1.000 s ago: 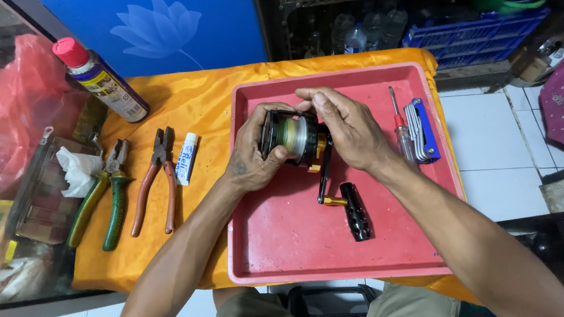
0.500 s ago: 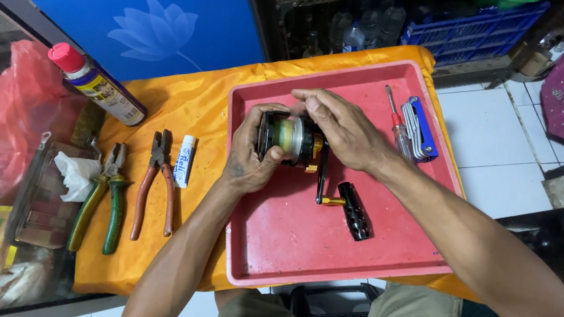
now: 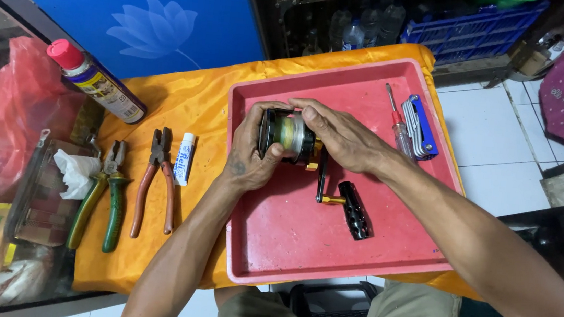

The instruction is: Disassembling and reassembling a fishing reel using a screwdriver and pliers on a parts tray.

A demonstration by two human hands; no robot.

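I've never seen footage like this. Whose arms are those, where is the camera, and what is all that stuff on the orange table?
There is no machine here: the arms belong to a person, and the camera sits on that person's head, looking down, so you see the work as they see it. Both hands are over a red tray on a table with an orange cloth. The left hand and the right hand together hold a fishing reel, a dark round one wound with line; its black crank handle hangs down over the tray. At the tray's far right lie a small screwdriver and a blue folding tool set. Left of the tray lie a small white tube, two pairs of pliers, red-handled and green-handled, and a spray can with a red cap.
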